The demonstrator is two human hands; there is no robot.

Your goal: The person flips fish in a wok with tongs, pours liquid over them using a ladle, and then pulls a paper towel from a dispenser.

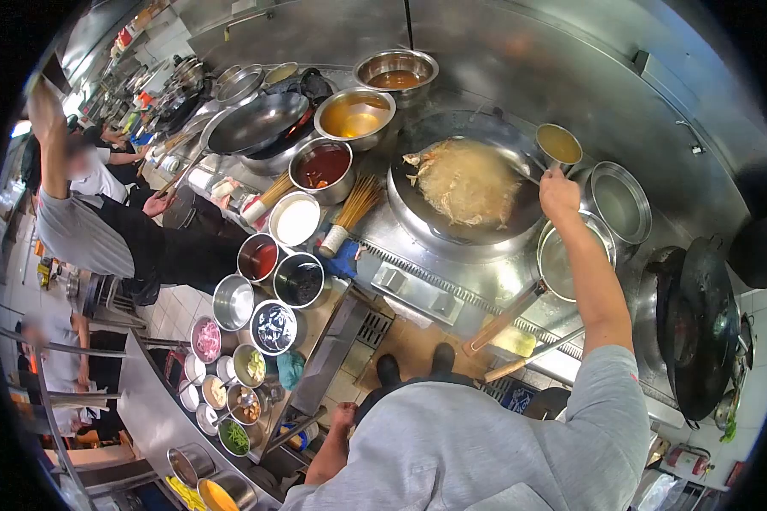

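My right hand [559, 194] is closed at the near side of a metal cup [559, 145] of yellowish liquid, right of the large wok [413, 204]. A thin metal rod [524, 173] runs from the wok towards this hand; its far end is hard to make out. Pale food pieces [469, 183] lie in cloudy, steaming liquid in the wok. Low beside my body, my left hand [343, 415] is curled closed with nothing visible in it, near the side counter's edge [302, 383].
Bowls of orange liquid [354, 116] and red sauce [321, 166] stand left of the wok, beside a bamboo brush [355, 209]. Two long handles [507, 319] jut towards me. Stacked woks [703, 324] are at right. A co-worker [94, 230] stands left, one arm raised.
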